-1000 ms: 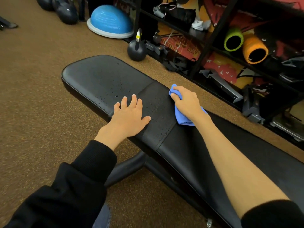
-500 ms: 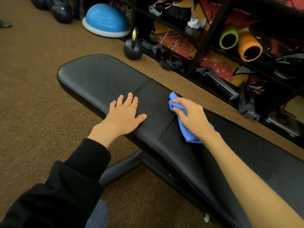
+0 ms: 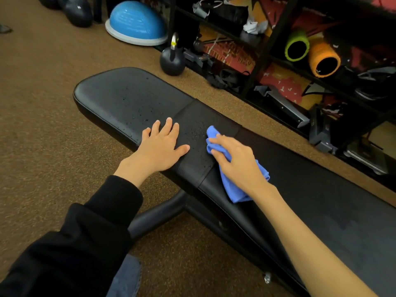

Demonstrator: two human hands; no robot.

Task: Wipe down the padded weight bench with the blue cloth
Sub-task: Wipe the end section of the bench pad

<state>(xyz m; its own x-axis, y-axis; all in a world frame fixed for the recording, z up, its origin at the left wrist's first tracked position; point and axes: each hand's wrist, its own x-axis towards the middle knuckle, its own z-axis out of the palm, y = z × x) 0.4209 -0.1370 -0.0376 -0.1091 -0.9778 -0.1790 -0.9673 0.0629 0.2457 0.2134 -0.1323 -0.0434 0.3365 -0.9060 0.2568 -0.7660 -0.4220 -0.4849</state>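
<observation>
The black padded weight bench (image 3: 128, 97) runs from upper left to lower right, with water droplets on its seat pad and the middle band. My left hand (image 3: 159, 146) lies flat on the near edge of the seat pad, fingers straight. My right hand (image 3: 237, 161) presses the crumpled blue cloth (image 3: 233, 189) onto the pad just right of the seam, fingers spread over it. The cloth sticks out beyond my fingertips and below my palm.
A black kettlebell (image 3: 172, 61) stands on the brown carpet behind the bench. A blue balance dome (image 3: 137, 22) sits further back left. A black rack (image 3: 265, 48) along the right holds green and orange foam rollers (image 3: 323, 58) and gear. The bench's black leg tube (image 3: 158, 213) is below.
My right hand has slid the cloth from the far edge of the pad toward the near side and slightly left. My left hand has stayed flat on the seat pad.
</observation>
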